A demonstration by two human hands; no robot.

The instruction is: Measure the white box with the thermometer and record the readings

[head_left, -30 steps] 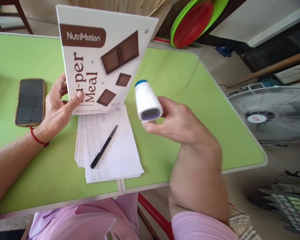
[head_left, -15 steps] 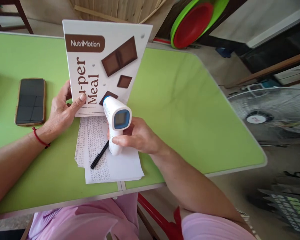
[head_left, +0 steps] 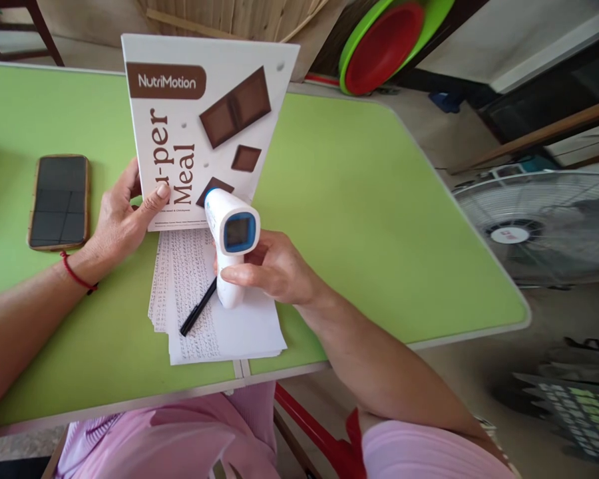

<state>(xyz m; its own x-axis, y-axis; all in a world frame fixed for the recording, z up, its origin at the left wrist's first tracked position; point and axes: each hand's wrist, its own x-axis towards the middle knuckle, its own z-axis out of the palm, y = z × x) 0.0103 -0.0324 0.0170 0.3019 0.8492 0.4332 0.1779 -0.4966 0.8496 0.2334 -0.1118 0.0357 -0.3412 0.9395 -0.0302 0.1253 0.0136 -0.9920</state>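
A white NutriMotion package (head_left: 214, 150) is pinched at its lower left edge by the left hand (head_left: 120, 216): thumb flat on the front, other fingers mostly hidden behind, gap closed to the package's thickness. It is propped up above the green table (head_left: 379, 233), behind the papers' near part, presumably so the print is turned toward the person. A white thermometer gun (head_left: 229, 251) is gripped by its handle in the right hand (head_left: 287, 269), fingers curled round, thumb across; likely held upright so its screen is readable and its nose aimed at the package. Nose contact cannot be told. Written papers (head_left: 252, 332) are laid by the table's near edge, black pen (head_left: 197, 309) on top, probably for easy reach. Phone (head_left: 58, 199) is set left of the left hand, seemingly out of the way.
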